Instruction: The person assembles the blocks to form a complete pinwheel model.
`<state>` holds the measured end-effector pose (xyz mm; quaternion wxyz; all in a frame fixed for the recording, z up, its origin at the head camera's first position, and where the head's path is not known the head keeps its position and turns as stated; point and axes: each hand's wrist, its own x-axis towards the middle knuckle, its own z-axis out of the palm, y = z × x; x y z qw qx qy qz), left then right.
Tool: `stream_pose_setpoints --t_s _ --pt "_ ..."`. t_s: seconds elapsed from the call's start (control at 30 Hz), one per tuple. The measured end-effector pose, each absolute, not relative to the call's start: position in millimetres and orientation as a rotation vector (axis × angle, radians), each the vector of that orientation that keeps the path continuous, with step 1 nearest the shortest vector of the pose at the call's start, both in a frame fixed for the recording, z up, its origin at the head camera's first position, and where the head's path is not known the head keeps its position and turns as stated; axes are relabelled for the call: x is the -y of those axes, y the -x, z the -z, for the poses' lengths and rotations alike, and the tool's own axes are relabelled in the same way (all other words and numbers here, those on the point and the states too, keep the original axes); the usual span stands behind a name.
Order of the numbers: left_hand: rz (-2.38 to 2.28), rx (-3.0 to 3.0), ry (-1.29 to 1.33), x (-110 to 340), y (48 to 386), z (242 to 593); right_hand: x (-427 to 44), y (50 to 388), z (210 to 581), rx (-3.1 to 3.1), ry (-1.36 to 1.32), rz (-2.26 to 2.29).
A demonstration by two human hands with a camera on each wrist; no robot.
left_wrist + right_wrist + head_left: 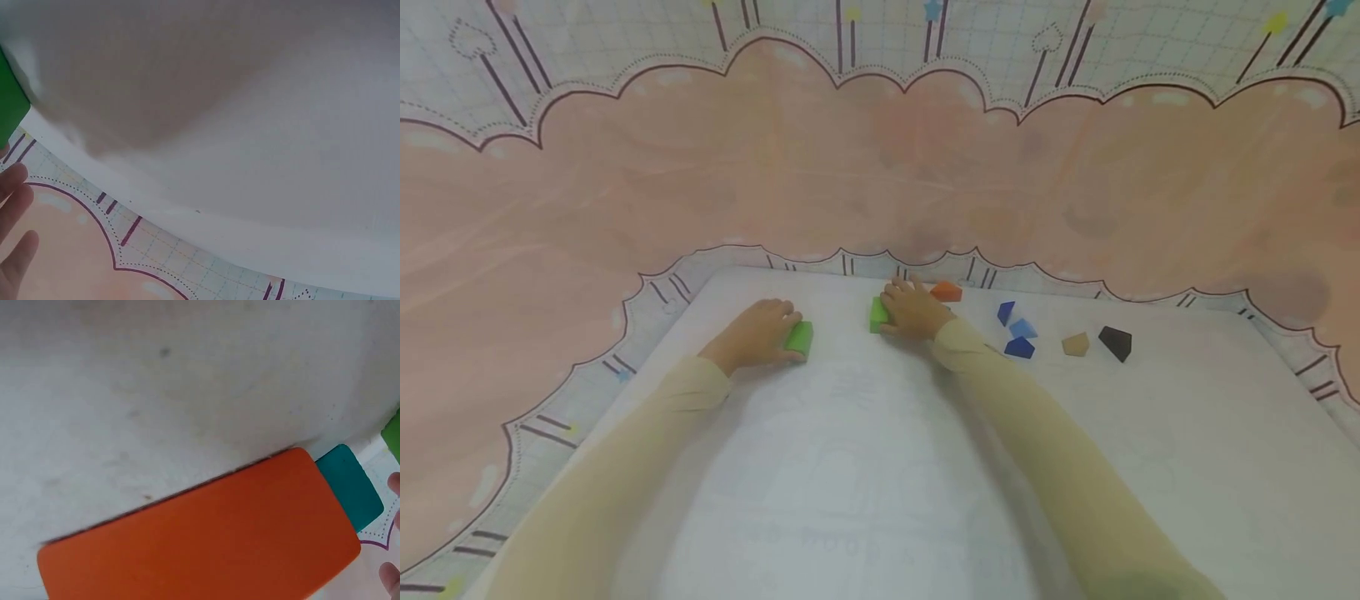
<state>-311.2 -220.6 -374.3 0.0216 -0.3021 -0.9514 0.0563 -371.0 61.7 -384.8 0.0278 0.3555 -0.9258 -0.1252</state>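
Toward the far side of the white table, my left hand (756, 335) grips a green block (799, 337) between thumb and fingers. In the left wrist view, only a corner of that green block (11, 103) shows at the left edge, above some fingers (15, 209). A second green block (878, 316) is held by my right hand (916, 312), which partly covers it. Just right of that hand lies an orange block (947, 292). The right wrist view shows the orange block large and near, with a teal block (351, 486) beyond it and fingertips (392, 578) at the right edge.
Right of my right arm lie several flat-sided pieces: a small dark blue one (1005, 313), a light blue one (1023, 328), another dark blue one (1020, 347), a tan one (1076, 344) and a black one (1117, 342). A patterned pink cloth (820, 167) surrounds the white tabletop (850, 467).
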Motion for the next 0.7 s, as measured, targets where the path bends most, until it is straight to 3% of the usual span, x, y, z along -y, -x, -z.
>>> stream_pose_setpoints --t_s 0.7 --pt "-0.116 2.931 1.054 172.2 272.1 375.9 -72.4 330.2 381.8 2.836 -1.185 0.383"
